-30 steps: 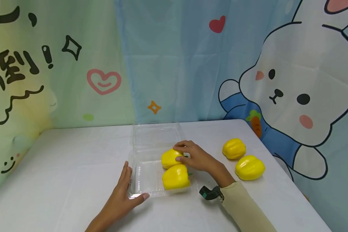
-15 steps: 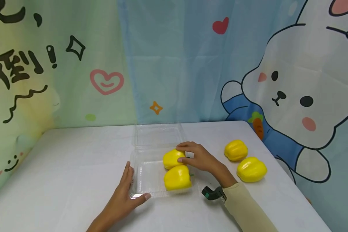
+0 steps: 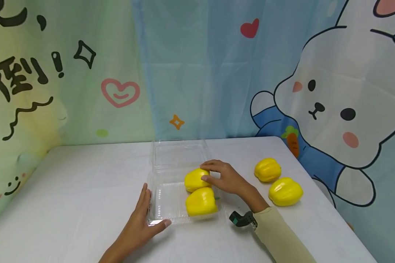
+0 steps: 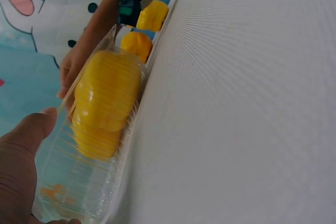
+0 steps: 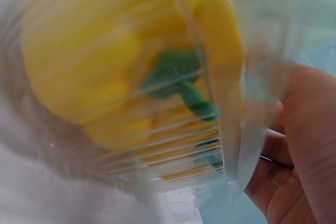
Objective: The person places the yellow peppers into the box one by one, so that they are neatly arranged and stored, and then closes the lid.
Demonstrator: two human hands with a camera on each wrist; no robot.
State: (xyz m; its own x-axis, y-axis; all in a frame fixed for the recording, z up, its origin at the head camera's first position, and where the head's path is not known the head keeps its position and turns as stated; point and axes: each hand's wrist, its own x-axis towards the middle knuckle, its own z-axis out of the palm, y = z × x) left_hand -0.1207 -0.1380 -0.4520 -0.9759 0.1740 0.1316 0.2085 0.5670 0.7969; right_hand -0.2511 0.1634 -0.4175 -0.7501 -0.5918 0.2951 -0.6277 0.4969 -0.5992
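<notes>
Now the farther yellow pepper (image 3: 194, 180) sits in a clear plastic box (image 3: 164, 204), pinched by the right hand (image 3: 225, 178).
Thumb and fingertips are clamped on its right end, while a nearer pepper (image 3: 200, 203) lies just beside it, green stem (image 5: 170, 74) showing through the plastic in the right wrist view; both are in the box's right half. At the left near corner, the left hand (image 3: 139, 216) rests against the box, fingers straight, thumb spread apart from them along the front edge. Behind, the lid (image 3: 179, 153) lies folded back on the white table (image 3: 69, 204). Off to the right are two loose peppers (image 3: 285, 192), close together, and beyond the table hangs a cartoon curtain (image 3: 191, 80).
</notes>
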